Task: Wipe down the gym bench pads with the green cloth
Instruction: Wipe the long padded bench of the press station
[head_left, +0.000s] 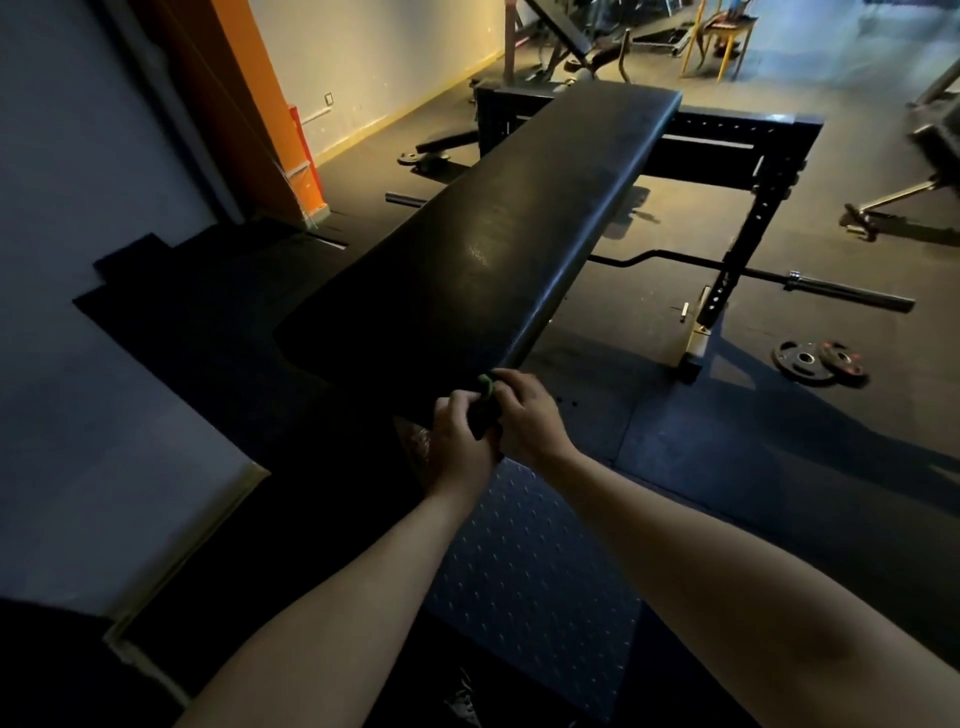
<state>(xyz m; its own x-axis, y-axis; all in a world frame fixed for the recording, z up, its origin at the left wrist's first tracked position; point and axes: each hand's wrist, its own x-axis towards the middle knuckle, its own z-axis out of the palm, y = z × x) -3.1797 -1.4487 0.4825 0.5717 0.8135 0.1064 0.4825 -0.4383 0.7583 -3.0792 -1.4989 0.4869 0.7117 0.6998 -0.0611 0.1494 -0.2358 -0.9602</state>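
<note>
Here, both hands meet just off the near right corner of the long black padded bench top: left hand and right hand each closed on the small bunched green cloth held between them. Cloth sits at that corner's edge; contact with the pad cannot be confirmed. Two black weight plates lie on the dark rubber floor, well right of the bench.

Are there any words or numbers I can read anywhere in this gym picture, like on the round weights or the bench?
None can be read.
Round black weight plates with red marks: markings too small and blurred.
Long black padded bench: no text visible.
Orange wall panel: no text visible.
</note>
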